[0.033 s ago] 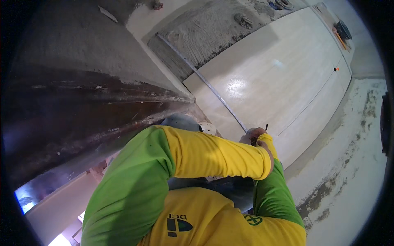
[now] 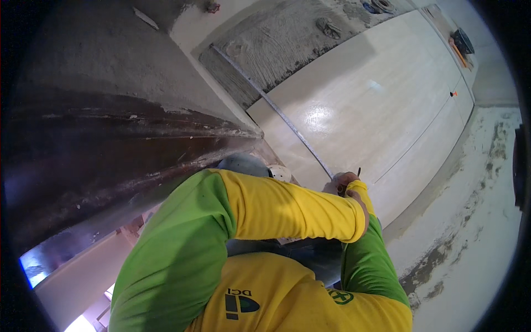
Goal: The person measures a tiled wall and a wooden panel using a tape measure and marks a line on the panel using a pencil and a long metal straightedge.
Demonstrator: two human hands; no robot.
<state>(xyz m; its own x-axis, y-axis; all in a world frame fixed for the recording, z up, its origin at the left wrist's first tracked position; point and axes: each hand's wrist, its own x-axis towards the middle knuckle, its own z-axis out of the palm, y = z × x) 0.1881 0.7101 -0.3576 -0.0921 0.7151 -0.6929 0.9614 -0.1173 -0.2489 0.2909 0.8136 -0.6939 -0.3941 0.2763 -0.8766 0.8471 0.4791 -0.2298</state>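
Note:
A metal tape measure blade (image 2: 289, 123) stretches from the far left wall edge, over grey mortar and pale tiles, to my hands. My right hand (image 2: 347, 180) is closed at its near end; the tape's case is hidden. A thin dark stick, perhaps a pencil, (image 2: 359, 171) juts up beside that hand. My left hand (image 2: 359, 202) crosses over close against the right cuff, its fingers mostly hidden behind the wrist and sleeve. Something dark and small shows between the hands, too hidden to name. Under them lies a large cream tiled surface (image 2: 376, 110).
Combed grey mortar (image 2: 265, 47) borders the tiles at the far left, with a crumpled lump (image 2: 328, 27) on it. A dark bucket (image 2: 463, 41) and an orange-handled tool (image 2: 458, 52) are at the far right. A brown ledge (image 2: 110, 160) rises at left.

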